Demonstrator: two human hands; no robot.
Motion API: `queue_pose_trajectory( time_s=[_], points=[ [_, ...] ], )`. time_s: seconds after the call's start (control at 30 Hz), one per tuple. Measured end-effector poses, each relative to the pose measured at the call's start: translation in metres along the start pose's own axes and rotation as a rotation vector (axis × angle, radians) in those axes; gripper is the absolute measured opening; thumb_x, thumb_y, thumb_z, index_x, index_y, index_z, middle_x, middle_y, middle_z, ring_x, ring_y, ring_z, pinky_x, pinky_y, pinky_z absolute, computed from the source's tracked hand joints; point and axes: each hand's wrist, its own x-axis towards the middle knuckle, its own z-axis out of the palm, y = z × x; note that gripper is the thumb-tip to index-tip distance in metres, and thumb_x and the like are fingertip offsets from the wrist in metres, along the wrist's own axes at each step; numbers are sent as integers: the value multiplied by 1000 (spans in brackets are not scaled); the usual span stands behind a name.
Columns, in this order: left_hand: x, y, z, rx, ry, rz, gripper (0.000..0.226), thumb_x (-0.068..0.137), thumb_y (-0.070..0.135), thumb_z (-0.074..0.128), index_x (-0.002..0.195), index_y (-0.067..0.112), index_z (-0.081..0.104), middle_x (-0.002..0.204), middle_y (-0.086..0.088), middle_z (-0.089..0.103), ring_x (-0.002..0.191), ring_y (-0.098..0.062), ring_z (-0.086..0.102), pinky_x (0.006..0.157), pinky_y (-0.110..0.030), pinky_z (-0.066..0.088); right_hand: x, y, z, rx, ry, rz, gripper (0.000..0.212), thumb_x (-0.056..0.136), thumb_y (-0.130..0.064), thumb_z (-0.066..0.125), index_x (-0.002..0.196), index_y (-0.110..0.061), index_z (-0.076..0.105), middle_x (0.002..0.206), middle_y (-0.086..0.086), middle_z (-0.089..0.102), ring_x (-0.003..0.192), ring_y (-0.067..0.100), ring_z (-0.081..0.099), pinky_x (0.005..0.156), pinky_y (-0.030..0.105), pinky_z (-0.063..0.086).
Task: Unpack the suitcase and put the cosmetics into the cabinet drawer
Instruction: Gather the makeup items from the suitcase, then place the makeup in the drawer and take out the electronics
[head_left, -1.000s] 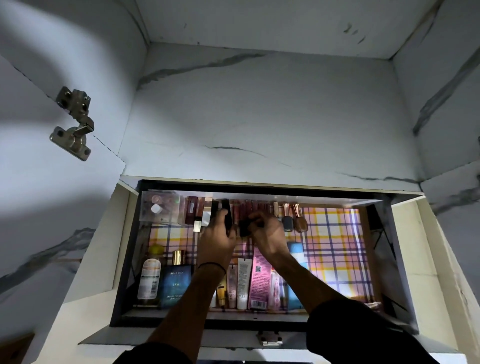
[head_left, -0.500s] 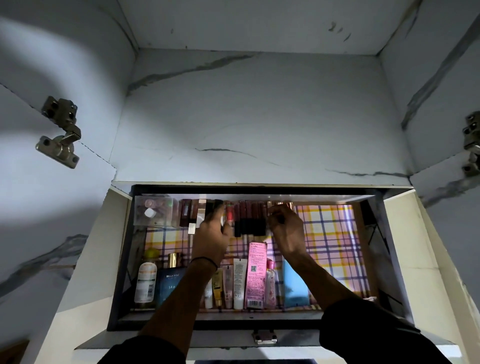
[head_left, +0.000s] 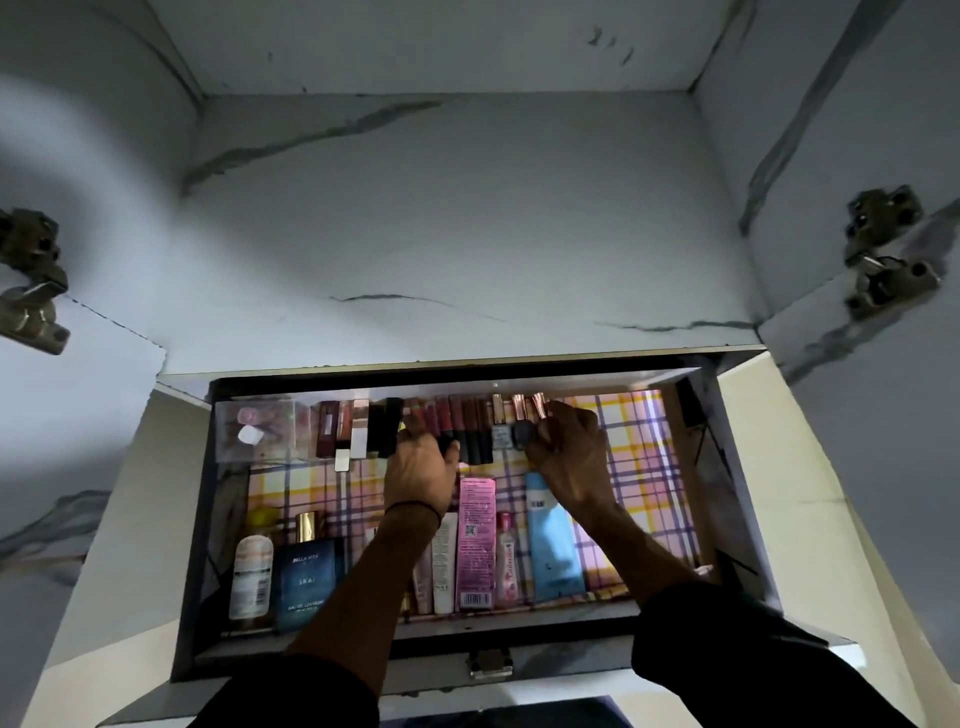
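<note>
Both hands reach into the open cabinet drawer (head_left: 202, 519), lined with plaid paper. The left hand (head_left: 421, 470) rests its fingers on the row of dark red lip tubes (head_left: 460, 428) along the drawer's back wall; whether its grip closes on one cannot be told. The right hand (head_left: 569, 460), just right of that row, pinches a small dark nail polish bottle (head_left: 523, 432) beside the rose-gold caps (head_left: 530, 405).

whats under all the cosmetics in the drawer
A pink, yellow and purple plaid liner covers the drawer floor. Beneath the bottles, tubes and both hands it is hidden.
</note>
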Motion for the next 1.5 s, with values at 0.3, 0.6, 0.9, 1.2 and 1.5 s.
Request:
queue_pose_trajectory(
  time_s=[0.3,0.6,0.9,1.2,1.5],
  points=[
    [4,-7,5,-196,7,11,52,94,28,61,137,7,40,123,-18,54,117,-33,53,98,-44,48,0,8,-6,68,-14,-18,48,91,-50,61,128,-19,57,111,3,47,109,34,54,90,56,51],
    [11,3,14,-189,23,-1,56,91,27,66,136,4,43,123,-22,59,115,-38,56,96,-48,49,2,20,-11,121,-37,60,44,90,-36,65,130,-22,52,124,10,43,111,33,51,89,55,54],
    [4,-1,18,-199,84,-82,47,92,35,64,126,5,49,121,-18,55,111,-32,55,85,-33,44,4,25,-15,105,-59,60,45,93,-15,66,135,-15,51,128,12,42,115,32,51,90,50,56],
    [-4,3,21,-240,121,-93,41,92,37,64,118,8,52,111,-14,60,105,-30,58,81,-36,49,0,34,-28,3,-32,37,47,92,-22,69,134,-12,51,132,18,46,115,34,51,93,49,52],
    [-46,-5,6,-330,262,-48,46,94,32,61,133,9,52,92,-10,66,86,-26,63,78,-34,51,-24,5,-47,14,84,-102,32,100,-29,58,122,-6,59,118,17,53,109,33,49,92,45,44]
  ],
)
